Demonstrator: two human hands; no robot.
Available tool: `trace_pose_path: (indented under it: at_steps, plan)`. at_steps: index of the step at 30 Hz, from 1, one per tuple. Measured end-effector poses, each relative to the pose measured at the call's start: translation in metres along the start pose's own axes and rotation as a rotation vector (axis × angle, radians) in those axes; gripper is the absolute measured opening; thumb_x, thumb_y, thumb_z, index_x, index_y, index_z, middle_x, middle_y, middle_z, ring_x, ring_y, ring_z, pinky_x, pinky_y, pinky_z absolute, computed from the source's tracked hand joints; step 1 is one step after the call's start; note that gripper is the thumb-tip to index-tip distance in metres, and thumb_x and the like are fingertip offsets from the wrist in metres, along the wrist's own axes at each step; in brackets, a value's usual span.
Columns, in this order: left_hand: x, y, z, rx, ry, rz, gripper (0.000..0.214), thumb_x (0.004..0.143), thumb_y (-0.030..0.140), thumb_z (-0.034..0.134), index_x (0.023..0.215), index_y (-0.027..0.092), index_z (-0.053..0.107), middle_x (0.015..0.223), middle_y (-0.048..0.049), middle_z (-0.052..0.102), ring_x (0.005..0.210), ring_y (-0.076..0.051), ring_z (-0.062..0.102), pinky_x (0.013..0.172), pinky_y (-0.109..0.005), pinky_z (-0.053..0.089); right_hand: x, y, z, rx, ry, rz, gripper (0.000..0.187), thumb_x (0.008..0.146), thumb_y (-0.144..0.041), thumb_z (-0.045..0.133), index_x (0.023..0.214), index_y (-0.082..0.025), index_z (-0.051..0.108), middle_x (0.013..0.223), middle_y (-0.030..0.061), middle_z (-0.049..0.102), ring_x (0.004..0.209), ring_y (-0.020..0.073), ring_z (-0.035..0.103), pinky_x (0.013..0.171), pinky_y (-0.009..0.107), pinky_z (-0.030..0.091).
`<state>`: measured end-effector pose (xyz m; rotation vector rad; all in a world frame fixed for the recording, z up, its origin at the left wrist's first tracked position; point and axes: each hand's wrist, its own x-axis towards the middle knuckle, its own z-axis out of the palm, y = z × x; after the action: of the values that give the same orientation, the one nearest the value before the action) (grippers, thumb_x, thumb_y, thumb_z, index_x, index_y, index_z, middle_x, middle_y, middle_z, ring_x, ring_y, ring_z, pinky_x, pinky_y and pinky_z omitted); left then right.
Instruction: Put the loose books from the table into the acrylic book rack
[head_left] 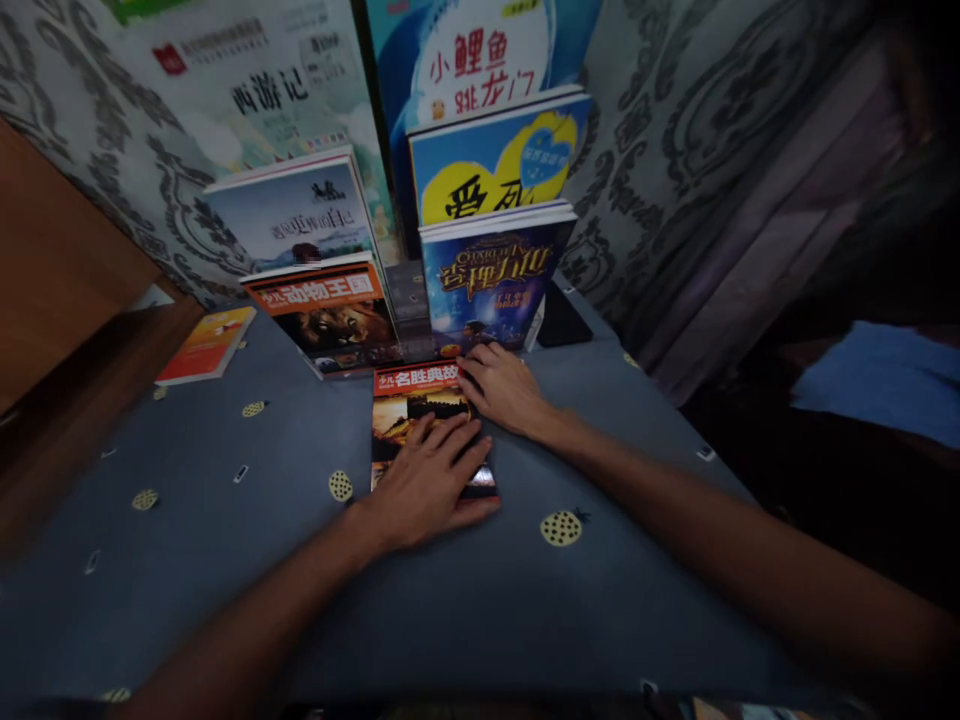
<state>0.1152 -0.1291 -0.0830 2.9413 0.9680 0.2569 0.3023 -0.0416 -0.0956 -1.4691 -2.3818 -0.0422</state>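
Observation:
A book with a red-orange title band and a landscape photo (pixel 417 398) lies flat on the blue-grey tablecloth (pixel 247 540) in the middle. My left hand (pixel 427 480) lies flat on its lower half, fingers spread and stretched out. My right hand (pixel 504 386) rests at the book's upper right corner, fingers bent over the edge, touching it. Neither hand lifts the book off the cloth.
Behind it, books stand propped in two rows: an orange lion book (pixel 330 315), a dark blue fantasy book (pixel 491 275), a pale book (pixel 296 210), a blue-yellow book (pixel 499 155). An orange booklet (pixel 208 343) lies at left. A wooden shelf (pixel 52 270) flanks the left side.

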Motion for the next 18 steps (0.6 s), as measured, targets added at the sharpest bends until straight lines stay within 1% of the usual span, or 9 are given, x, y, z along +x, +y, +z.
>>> trace_pose_path:
  at_steps: [4, 7, 12, 15, 18]
  plan:
    - [-0.001, 0.0, 0.001, 0.005, 0.026, 0.005, 0.063, 0.097, 0.062, 0.047, 0.143, 0.019, 0.051, 0.147, -0.0152, 0.055, 0.143, -0.031, 0.044, 0.118, -0.056, 0.034, -0.008, -0.004, 0.001, -0.015, 0.024, -0.02, 0.038, 0.101, -0.028, 0.045, 0.125, -0.008, 0.067, 0.117, 0.0167, 0.068, 0.107, 0.0311, 0.055, 0.087, 0.043, 0.046]
    - [-0.002, 0.0, 0.002, 0.03, 0.07, 0.028, 0.06, 0.097, 0.06, 0.05, 0.138, 0.017, 0.054, 0.142, -0.0146, 0.059, 0.139, -0.031, 0.048, 0.115, -0.055, 0.037, -0.017, -0.005, 0.002, -0.001, 0.035, -0.042, 0.037, 0.1, -0.028, 0.045, 0.123, -0.01, 0.067, 0.115, 0.0161, 0.069, 0.105, 0.0316, 0.056, 0.084, 0.044, 0.047]
    - [-0.003, -0.002, 0.002, 0.007, 0.18, 0.083, 0.06, 0.095, 0.064, 0.051, 0.131, 0.016, 0.057, 0.13, -0.0119, 0.067, 0.128, -0.03, 0.057, 0.11, -0.05, 0.042, -0.037, -0.008, 0.001, 0.059, 0.063, -0.077, 0.037, 0.099, -0.026, 0.047, 0.126, -0.011, 0.065, 0.118, 0.0163, 0.069, 0.106, 0.0307, 0.058, 0.087, 0.045, 0.049]
    - [-0.004, -0.003, -0.001, -0.036, 0.214, 0.085, 0.05, 0.098, 0.06, 0.049, 0.122, 0.017, 0.061, 0.121, -0.0096, 0.072, 0.12, -0.027, 0.061, 0.103, -0.046, 0.046, -0.049, -0.011, -0.003, 0.082, 0.061, -0.094, 0.038, 0.098, -0.026, 0.046, 0.13, -0.013, 0.063, 0.123, 0.0165, 0.068, 0.108, 0.0309, 0.059, 0.087, 0.046, 0.05]
    - [-0.003, -0.002, -0.005, -0.058, 0.227, 0.048, 0.04, 0.101, 0.052, 0.046, 0.114, 0.017, 0.063, 0.111, -0.0088, 0.074, 0.11, -0.025, 0.066, 0.096, -0.042, 0.049, -0.063, -0.014, -0.008, 0.097, 0.044, -0.108, 0.041, 0.098, -0.026, 0.045, 0.133, -0.014, 0.061, 0.126, 0.0161, 0.067, 0.109, 0.0313, 0.06, 0.088, 0.047, 0.051]
